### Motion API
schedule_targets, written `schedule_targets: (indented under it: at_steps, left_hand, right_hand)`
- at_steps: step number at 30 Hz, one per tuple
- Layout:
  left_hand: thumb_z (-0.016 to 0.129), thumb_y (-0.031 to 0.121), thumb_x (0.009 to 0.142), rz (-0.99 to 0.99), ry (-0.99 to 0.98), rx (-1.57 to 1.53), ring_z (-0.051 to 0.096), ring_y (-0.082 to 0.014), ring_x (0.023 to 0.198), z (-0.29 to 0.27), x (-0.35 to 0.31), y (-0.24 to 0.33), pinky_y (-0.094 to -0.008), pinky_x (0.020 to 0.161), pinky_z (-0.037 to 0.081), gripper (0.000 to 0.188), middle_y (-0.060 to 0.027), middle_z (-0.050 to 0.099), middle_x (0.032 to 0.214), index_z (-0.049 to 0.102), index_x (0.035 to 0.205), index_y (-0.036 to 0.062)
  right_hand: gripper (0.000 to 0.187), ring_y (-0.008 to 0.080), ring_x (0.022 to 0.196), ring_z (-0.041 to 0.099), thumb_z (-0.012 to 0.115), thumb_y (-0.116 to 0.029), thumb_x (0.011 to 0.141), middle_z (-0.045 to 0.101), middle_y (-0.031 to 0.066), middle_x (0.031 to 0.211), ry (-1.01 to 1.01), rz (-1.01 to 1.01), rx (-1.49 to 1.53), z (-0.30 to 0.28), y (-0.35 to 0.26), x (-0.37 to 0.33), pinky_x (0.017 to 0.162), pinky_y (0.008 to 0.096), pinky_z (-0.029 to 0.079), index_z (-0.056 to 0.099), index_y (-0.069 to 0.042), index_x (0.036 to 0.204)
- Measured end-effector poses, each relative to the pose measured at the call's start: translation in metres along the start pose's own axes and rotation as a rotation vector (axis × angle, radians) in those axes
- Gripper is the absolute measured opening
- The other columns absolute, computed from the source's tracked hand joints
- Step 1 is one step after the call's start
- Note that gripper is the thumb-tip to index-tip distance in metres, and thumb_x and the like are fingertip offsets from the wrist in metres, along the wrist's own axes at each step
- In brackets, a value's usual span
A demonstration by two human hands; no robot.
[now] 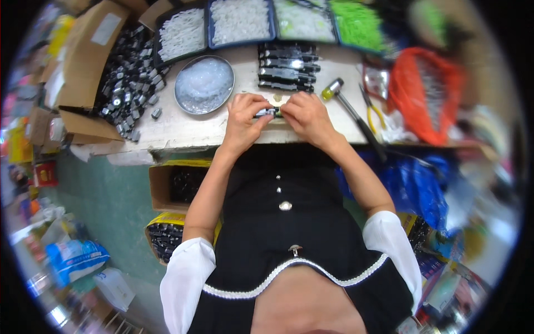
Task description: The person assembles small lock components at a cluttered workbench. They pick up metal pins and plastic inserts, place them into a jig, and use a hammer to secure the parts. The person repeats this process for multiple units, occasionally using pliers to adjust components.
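At the table's near edge, my left hand (242,121) and my right hand (309,119) face each other with fingers pinched. Between them is a small dark cylindrical part (268,112) with a pale, shiny section. Both hands grip it, and fingertips cover much of its ends. Just beyond the hands lies a row of black, tube-like parts (287,68) side by side. A small round brass-coloured piece (277,98) sits between them and my fingers. Left of my left hand stands a round metal dish (178,94) holding clear, glossy pieces.
Trays of white, clear and green plastic pieces (356,25) line the back. A hammer (359,119), yellow-handled pliers (376,116) and an orange-red bag (401,83) lie right. Black-and-silver parts (125,83) spill from a cardboard box (92,53) at left. Boxes (161,189) stand below.
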State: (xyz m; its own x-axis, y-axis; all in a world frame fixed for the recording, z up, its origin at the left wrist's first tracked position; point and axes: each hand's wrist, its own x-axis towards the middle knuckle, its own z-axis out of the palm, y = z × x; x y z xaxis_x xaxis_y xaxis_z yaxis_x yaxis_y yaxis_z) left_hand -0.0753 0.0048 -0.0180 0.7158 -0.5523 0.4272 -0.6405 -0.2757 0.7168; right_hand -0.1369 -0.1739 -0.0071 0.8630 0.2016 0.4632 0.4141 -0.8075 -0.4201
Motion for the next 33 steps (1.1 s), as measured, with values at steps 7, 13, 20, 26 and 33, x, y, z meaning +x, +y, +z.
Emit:
schedule_targets:
  at_steps: [7, 13, 20, 26, 33]
  left_hand:
    - [0.073, 0.009, 0.062, -0.034, -0.07, 0.088, 0.049, -0.0214, 0.094, 0.008, -0.001, -0.005, -0.0349, 0.084, 0.032, 0.027, -0.0027, 0.057, 0.094, 0.065, 0.088, 0.0085]
    - [0.072, 0.012, 0.062, -0.045, -0.147, 0.166, 0.048, -0.0219, 0.092, 0.009, 0.007, -0.001, -0.0359, 0.081, 0.032, 0.026, -0.0026, 0.055, 0.092, 0.065, 0.086, 0.0099]
    - [0.066, 0.015, 0.065, -0.003, -0.378, 0.347, 0.046, -0.0254, 0.091, 0.001, 0.031, 0.015, -0.0397, 0.077, 0.03, 0.017, -0.0059, 0.053, 0.088, 0.064, 0.081, 0.0091]
    - [0.073, 0.021, 0.066, 0.16, -0.607, 0.198, 0.053, -0.0287, 0.087, 0.025, 0.12, 0.034, -0.0374, 0.074, 0.041, 0.027, -0.0104, 0.058, 0.087, 0.065, 0.086, 0.0039]
    - [0.067, 0.023, 0.073, 0.257, -0.324, 0.313, 0.058, -0.033, 0.082, 0.137, 0.248, 0.041, -0.0417, 0.069, 0.046, 0.028, -0.0168, 0.06, 0.084, 0.065, 0.092, 0.0027]
  right_hand:
    - [0.012, 0.0214, 0.079, 0.051, 0.065, -0.01, 0.07, 0.054, 0.0031, 0.079, -0.1, 0.025, 0.01, -0.001, 0.005, 0.0, 0.066, 0.0348, 0.035, 0.062, -0.008, 0.081]
    - [0.013, 0.0207, 0.08, 0.051, 0.066, -0.012, 0.071, 0.054, 0.0021, 0.079, -0.09, 0.032, 0.021, 0.0, 0.005, -0.004, 0.068, 0.0354, 0.033, 0.064, -0.009, 0.083]
    - [0.012, 0.0191, 0.081, 0.052, 0.066, -0.015, 0.073, 0.056, 0.0016, 0.08, -0.039, 0.105, 0.036, -0.024, 0.026, -0.008, 0.069, 0.0342, 0.033, 0.065, -0.009, 0.084]
    - [0.011, 0.0305, 0.078, 0.055, 0.063, -0.009, 0.074, 0.056, 0.0127, 0.08, 0.26, 0.427, -0.025, -0.076, 0.097, -0.04, 0.069, 0.0378, 0.044, 0.064, -0.002, 0.082]
    - [0.017, 0.0357, 0.086, 0.056, 0.064, -0.013, 0.076, 0.055, 0.018, 0.093, 0.123, 0.742, -0.234, -0.102, 0.123, -0.06, 0.072, 0.0437, 0.046, 0.062, -0.001, 0.087]
